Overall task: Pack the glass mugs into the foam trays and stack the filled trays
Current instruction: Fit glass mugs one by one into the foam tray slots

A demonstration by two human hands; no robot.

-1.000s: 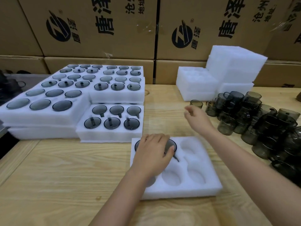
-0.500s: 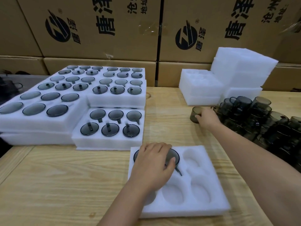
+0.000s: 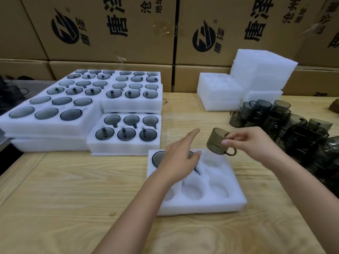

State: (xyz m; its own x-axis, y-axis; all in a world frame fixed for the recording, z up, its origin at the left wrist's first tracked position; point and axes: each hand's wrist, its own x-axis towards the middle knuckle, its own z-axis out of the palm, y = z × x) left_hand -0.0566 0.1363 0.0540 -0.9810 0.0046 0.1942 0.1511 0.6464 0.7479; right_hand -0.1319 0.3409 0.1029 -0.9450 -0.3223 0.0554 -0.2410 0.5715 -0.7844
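A person's right hand (image 3: 256, 143) pinches a smoky glass mug (image 3: 215, 142) near its rim, holding it tilted in the air above the far edge of a white foam tray (image 3: 201, 206) on the wooden counter (image 3: 73, 198). The left hand (image 3: 178, 158), fingers straight and spread, reaches over a seated mug (image 3: 157, 158) in the tray's far-left pocket. Filled trays (image 3: 124, 143) stand stacked to the left, loose mugs (image 3: 275, 116) crowd the right, and empty trays (image 3: 256, 74) sit before cardboard boxes (image 3: 110, 33).
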